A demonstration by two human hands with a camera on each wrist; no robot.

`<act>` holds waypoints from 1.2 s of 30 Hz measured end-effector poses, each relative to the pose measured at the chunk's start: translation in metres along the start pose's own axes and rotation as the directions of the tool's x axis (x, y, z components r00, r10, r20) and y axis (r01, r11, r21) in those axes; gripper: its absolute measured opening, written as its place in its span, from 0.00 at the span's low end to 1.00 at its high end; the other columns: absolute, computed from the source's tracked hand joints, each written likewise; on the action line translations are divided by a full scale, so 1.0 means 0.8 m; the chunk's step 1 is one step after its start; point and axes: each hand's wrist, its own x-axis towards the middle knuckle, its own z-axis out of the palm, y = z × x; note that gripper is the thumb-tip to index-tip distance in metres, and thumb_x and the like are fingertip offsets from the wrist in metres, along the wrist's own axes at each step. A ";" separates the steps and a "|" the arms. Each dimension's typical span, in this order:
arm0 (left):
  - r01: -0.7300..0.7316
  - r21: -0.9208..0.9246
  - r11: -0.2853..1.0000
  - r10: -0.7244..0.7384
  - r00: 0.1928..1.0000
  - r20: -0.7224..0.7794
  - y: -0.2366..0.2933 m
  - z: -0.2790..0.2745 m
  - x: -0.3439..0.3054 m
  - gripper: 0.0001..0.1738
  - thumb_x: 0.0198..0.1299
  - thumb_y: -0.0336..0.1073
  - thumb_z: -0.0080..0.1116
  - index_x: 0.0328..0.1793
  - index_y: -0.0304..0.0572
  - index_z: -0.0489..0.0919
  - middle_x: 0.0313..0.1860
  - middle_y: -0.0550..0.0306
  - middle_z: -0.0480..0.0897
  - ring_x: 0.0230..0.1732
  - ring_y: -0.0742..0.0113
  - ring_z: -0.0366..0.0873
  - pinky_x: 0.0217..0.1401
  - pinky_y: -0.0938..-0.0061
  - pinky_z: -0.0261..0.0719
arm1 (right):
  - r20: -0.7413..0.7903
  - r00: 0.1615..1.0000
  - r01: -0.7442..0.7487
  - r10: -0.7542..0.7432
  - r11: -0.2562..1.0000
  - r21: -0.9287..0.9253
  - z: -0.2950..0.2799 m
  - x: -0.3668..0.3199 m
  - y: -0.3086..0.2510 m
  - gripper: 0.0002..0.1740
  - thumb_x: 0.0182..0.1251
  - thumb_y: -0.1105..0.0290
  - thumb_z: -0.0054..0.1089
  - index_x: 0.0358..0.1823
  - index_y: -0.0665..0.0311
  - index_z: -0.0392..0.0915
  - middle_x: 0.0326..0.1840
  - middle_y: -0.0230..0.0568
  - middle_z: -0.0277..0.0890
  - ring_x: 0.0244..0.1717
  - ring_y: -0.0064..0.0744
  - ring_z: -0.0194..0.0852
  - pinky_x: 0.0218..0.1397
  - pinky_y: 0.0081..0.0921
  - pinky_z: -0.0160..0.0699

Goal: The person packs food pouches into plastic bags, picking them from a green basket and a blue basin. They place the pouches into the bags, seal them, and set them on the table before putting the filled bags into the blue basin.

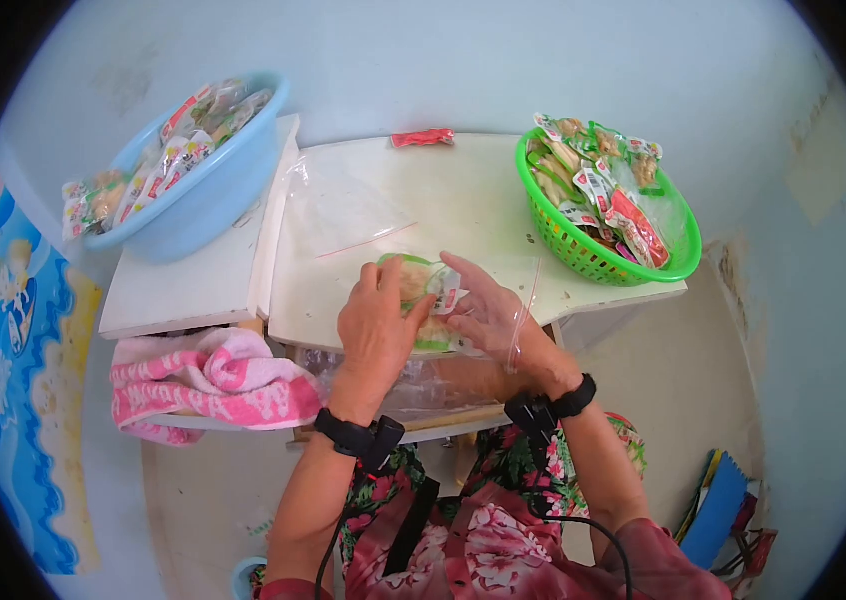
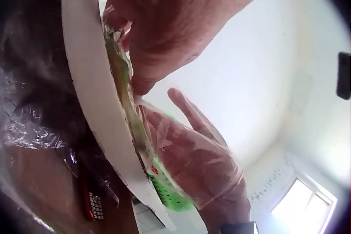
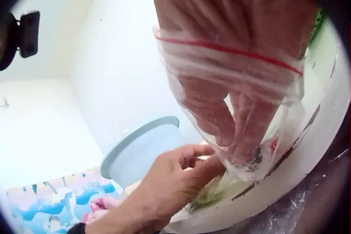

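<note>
Near the table's front edge lies a green-edged clear snack packet (image 1: 415,282) with pale contents and a white printed label. My left hand (image 1: 378,320) grips it from the left, thumb and fingers on its face. A clear zip bag (image 3: 230,61) with a red seal line is drawn over my right hand (image 1: 493,310), its mouth near the wrist. Inside that bag, the right thumb and fingers come together at the packet's label corner, pinching it through the film. Another clear zip bag (image 1: 353,215) lies flat on the white table (image 1: 483,180), beyond the left hand.
A green basket (image 1: 543,215) heaped with snack packets stands at the right. On the left, a light-blue basin (image 1: 193,220) holds more packets. A red packet (image 1: 423,138) lies at the back. Below the tabletop, an open drawer (image 1: 443,385) contains clear plastic; a pink towel (image 1: 213,385) hangs beside it.
</note>
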 end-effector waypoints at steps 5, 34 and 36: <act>0.043 0.024 0.999 -0.043 0.999 0.020 -0.005 0.004 -0.004 0.33 0.61 0.52 0.75 0.66 0.40 0.81 0.48 0.50 0.80 0.42 0.48 0.85 0.42 0.56 0.82 | -0.118 0.987 -0.099 0.106 0.993 0.070 -0.022 -0.028 0.011 0.26 0.71 0.75 0.69 0.70 0.64 0.79 0.57 0.44 0.84 0.53 0.32 0.86 0.58 0.29 0.84; -0.253 -0.074 0.965 0.256 0.966 0.033 -0.010 -0.014 -0.008 0.25 0.59 0.39 0.75 0.61 0.37 0.84 0.50 0.51 0.83 0.52 0.50 0.81 0.54 0.60 0.79 | -0.054 0.992 0.061 -0.115 0.806 -0.589 -0.025 -0.047 0.000 0.28 0.66 0.79 0.63 0.67 0.50 0.84 0.51 0.39 0.85 0.51 0.48 0.81 0.57 0.40 0.83; -0.237 -0.118 0.964 0.245 0.968 0.060 -0.010 -0.016 -0.012 0.24 0.59 0.38 0.74 0.61 0.38 0.84 0.51 0.50 0.83 0.54 0.48 0.80 0.58 0.58 0.78 | -0.058 0.967 0.164 -0.249 0.779 -0.605 -0.022 -0.038 0.009 0.28 0.68 0.78 0.62 0.69 0.50 0.83 0.51 0.40 0.85 0.51 0.49 0.81 0.56 0.42 0.83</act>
